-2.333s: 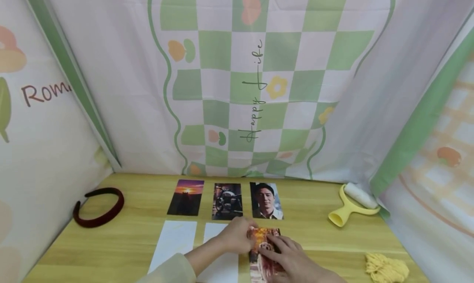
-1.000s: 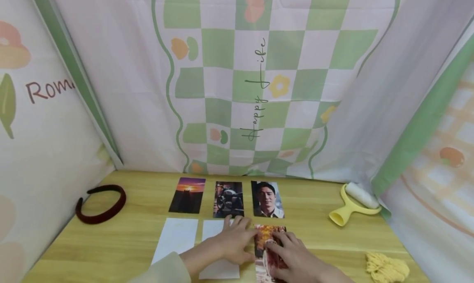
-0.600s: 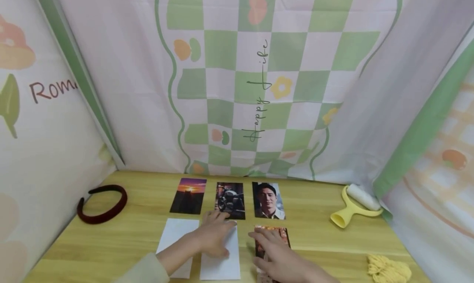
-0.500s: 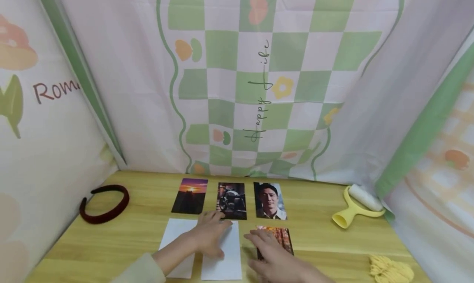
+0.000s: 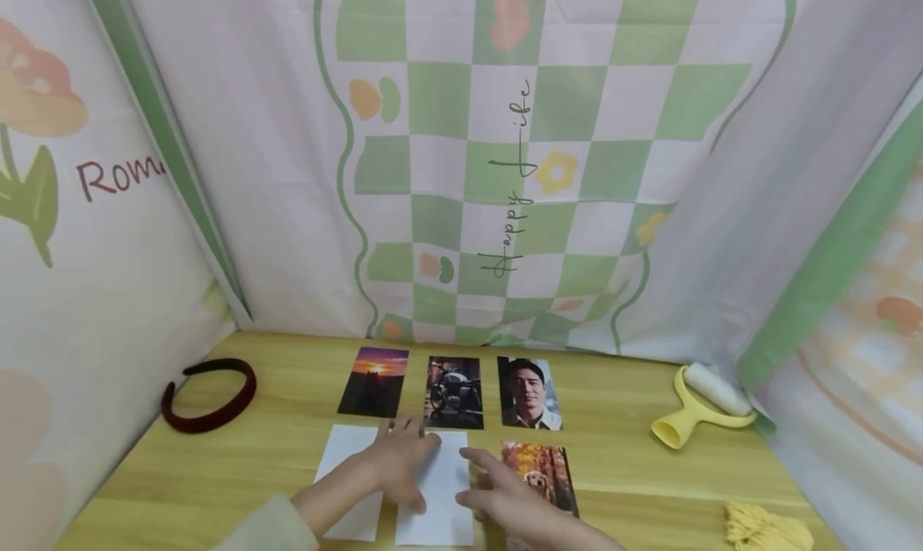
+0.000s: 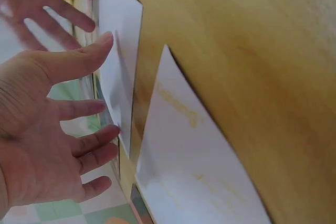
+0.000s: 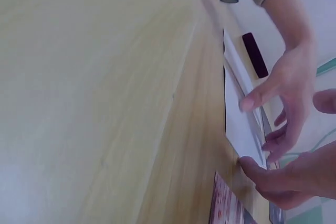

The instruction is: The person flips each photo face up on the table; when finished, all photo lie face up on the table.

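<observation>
In the head view a blank white card (image 5: 436, 499) lies face down in the middle of the near row. My left hand (image 5: 397, 464) hovers over its left side with fingers spread. From the other side my right hand (image 5: 508, 496) reaches to its right edge, thumb and forefinger extended. The right wrist view shows the right fingertips right at the corner of this white card (image 7: 241, 116). Left of it is another white card (image 5: 344, 448), partly behind the left arm; faint yellow marks show on this card (image 6: 184, 156) in the left wrist view. A dog photo (image 5: 537, 471) lies face up beneath the right forearm.
Along the back lie a sunset photo (image 5: 373, 381), a motorcycle photo (image 5: 453, 392) and a portrait photo (image 5: 530, 393). A dark red headband (image 5: 209, 429) rests at the left. A yellow-handled lint roller (image 5: 681, 423) and a yellow yarn bundle (image 5: 766, 527) sit at the right. Fabric curtains enclose the table.
Both hands have left the dog photo and moved left to the middle white card. The left hand went first; the right followed, uncovering most of the dog photo. The head view shifted slightly.
</observation>
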Demonstrator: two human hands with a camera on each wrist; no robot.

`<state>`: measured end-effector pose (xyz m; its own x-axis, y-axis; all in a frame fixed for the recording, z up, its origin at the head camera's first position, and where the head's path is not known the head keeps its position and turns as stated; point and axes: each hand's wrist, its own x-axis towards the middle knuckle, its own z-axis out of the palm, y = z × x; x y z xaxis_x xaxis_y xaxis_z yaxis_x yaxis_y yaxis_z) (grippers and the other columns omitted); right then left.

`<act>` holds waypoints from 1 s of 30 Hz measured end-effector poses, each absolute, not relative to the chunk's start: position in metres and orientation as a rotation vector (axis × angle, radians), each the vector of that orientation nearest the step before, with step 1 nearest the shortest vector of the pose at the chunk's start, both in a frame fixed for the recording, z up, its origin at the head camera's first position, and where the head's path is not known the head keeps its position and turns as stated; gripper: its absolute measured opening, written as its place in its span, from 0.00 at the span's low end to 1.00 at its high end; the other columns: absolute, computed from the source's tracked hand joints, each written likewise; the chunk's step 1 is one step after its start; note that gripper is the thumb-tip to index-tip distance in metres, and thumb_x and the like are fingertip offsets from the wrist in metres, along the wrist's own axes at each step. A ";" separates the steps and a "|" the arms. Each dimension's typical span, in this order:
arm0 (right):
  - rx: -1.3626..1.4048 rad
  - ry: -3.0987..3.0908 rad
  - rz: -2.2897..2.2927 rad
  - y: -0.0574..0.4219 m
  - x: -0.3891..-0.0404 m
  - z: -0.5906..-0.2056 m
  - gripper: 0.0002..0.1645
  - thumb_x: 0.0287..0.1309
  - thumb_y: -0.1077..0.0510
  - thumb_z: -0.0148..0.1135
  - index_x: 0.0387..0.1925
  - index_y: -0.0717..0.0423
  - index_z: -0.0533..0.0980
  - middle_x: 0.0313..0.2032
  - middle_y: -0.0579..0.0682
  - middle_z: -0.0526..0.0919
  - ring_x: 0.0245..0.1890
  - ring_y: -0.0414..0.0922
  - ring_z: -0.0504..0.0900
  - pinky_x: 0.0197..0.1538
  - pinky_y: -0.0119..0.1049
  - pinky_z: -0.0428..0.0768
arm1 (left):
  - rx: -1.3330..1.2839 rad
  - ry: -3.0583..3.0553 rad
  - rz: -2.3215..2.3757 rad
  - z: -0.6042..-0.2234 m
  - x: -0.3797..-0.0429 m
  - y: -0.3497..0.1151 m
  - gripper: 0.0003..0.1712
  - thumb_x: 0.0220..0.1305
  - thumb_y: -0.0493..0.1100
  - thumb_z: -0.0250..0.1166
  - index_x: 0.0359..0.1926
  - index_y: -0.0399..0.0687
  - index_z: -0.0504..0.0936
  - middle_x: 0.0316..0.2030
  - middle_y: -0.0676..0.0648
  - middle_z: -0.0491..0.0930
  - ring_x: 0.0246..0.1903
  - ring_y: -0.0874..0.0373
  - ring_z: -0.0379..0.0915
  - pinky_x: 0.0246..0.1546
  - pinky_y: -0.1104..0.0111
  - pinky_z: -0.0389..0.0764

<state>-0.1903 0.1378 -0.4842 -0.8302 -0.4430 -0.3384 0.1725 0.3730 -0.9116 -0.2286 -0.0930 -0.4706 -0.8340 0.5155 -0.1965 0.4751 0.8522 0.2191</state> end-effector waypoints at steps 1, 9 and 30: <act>-0.203 2.064 -1.521 0.134 -0.184 -0.472 0.47 0.65 0.52 0.65 0.79 0.61 0.57 0.74 0.75 0.63 0.64 0.67 0.75 0.61 0.61 0.81 | 0.746 2.786 0.213 -0.467 -0.226 -0.091 0.55 0.40 0.63 0.84 0.70 0.54 0.73 0.74 0.32 0.66 0.73 0.34 0.61 0.71 0.32 0.63; -0.013 1.917 -1.712 0.123 -0.167 -0.433 0.47 0.65 0.61 0.59 0.78 0.70 0.50 0.77 0.80 0.43 0.72 0.77 0.62 0.61 0.63 0.83 | 0.705 2.826 0.203 -0.452 -0.214 -0.087 0.51 0.40 0.59 0.85 0.66 0.51 0.76 0.73 0.34 0.68 0.71 0.36 0.64 0.71 0.36 0.66; 0.181 1.760 -1.867 0.124 -0.173 -0.437 0.43 0.64 0.64 0.53 0.75 0.71 0.46 0.73 0.78 0.44 0.66 0.64 0.68 0.68 0.63 0.76 | 0.702 2.820 0.293 -0.454 -0.212 -0.087 0.43 0.41 0.56 0.84 0.59 0.53 0.77 0.69 0.37 0.72 0.70 0.37 0.66 0.70 0.36 0.66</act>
